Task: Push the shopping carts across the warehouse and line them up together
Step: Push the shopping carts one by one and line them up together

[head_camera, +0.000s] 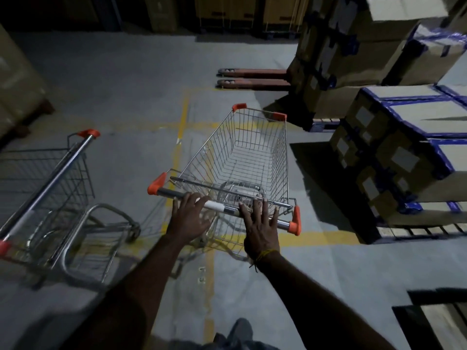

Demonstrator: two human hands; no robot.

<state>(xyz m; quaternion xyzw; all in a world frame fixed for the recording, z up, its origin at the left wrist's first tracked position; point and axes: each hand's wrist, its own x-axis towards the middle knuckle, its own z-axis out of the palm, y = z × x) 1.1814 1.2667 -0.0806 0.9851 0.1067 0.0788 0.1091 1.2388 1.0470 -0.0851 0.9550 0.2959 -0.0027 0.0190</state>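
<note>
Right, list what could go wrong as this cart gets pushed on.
1. Both hands, left and right, lie on the cart handle with straight fingers, not wrapped round it, so the cart could roll away or veer.
2. The pallet jack forks lie low on the floor ahead; the wheels may strike them.
3. The stacked boxes stand close on the right, and the second cart close on the left.

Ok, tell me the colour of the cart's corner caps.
Orange, on the cart at the corner caps; clearest in the head view.
</note>
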